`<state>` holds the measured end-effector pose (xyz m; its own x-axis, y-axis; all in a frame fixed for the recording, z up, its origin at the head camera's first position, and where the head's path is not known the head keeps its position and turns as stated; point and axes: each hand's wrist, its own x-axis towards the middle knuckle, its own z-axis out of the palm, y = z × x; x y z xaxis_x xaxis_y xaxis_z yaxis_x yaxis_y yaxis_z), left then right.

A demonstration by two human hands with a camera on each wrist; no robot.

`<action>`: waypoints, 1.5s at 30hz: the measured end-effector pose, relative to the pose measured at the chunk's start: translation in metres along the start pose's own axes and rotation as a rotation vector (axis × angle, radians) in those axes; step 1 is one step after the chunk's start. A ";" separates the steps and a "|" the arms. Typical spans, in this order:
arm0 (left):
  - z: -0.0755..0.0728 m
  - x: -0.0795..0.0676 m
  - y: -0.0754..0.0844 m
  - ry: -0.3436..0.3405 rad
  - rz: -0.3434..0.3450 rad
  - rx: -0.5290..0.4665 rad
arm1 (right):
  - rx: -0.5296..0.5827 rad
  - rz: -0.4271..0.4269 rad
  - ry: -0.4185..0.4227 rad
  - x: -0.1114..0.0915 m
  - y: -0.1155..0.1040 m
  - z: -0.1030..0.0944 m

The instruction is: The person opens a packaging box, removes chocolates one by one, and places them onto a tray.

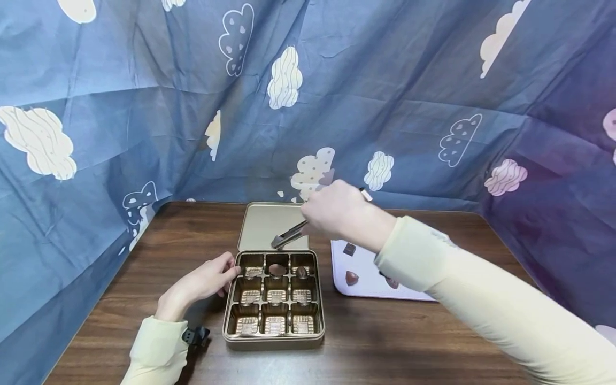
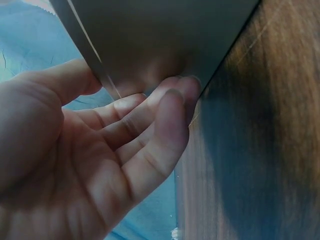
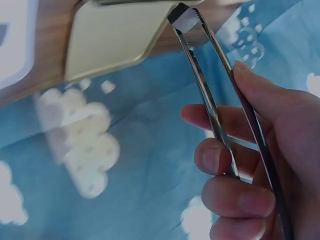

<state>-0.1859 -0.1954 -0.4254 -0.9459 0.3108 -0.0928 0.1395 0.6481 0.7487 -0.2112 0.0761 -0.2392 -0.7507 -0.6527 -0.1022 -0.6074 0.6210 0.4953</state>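
My right hand [image 1: 334, 208] grips metal tongs [image 1: 291, 233] above the back of an open gold tin [image 1: 274, 338]. A small dark square piece [image 3: 186, 17] with a shiny face sits between the tong tips, apparently a chocolate. The tin's insert has several square compartments. A brown oval chocolate [image 1: 277, 270] lies in the back middle one and a round ridged chocolate [image 1: 301, 272] in the back right one. My left hand [image 1: 207, 279] holds the tin's left side near the back corner, thumb at the rim and fingertips against the outer wall [image 2: 165, 40].
Behind the tin lies a flat pale gold lid [image 1: 269, 219]. To the right, partly hidden by my right arm, is a white tray [image 1: 368, 291] with a dark square chocolate [image 1: 349, 249], a brown pointed chocolate [image 1: 352, 278] and another piece [image 1: 392, 283]. A blue cloud-patterned cloth [image 1: 356, 123] hangs behind the table.
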 end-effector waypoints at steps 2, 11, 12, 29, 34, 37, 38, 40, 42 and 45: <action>0.000 0.000 0.000 0.004 -0.003 -0.001 | 0.022 0.030 -0.003 -0.006 0.014 0.003; 0.001 -0.002 0.000 0.008 -0.003 -0.008 | 0.139 0.151 -0.053 -0.026 0.067 0.036; 0.001 -0.002 0.001 0.009 -0.003 -0.009 | 0.154 0.164 -0.063 -0.027 0.072 0.040; 0.002 -0.002 -0.001 0.009 0.002 -0.024 | 0.259 0.323 -0.226 -0.028 0.104 0.116; 0.002 -0.002 -0.001 0.010 -0.005 -0.017 | 0.286 0.323 -0.267 -0.021 0.100 0.134; 0.002 -0.002 -0.001 0.009 0.001 -0.021 | 0.283 0.321 -0.274 -0.018 0.098 0.140; 0.001 -0.002 -0.001 0.007 0.005 -0.021 | 0.283 0.323 -0.273 -0.017 0.097 0.141; 0.001 -0.002 -0.001 0.006 0.012 -0.019 | 0.283 0.328 -0.271 -0.016 0.097 0.142; 0.001 -0.002 -0.001 0.002 0.018 -0.018 | 0.286 0.339 -0.271 -0.014 0.097 0.142; 0.001 -0.001 -0.001 -0.004 0.018 -0.016 | 0.291 0.350 -0.275 -0.012 0.096 0.143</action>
<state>-0.1845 -0.1961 -0.4264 -0.9423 0.3248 -0.0816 0.1516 0.6309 0.7609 -0.2977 0.2055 -0.3135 -0.9380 -0.2713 -0.2160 -0.3262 0.9015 0.2844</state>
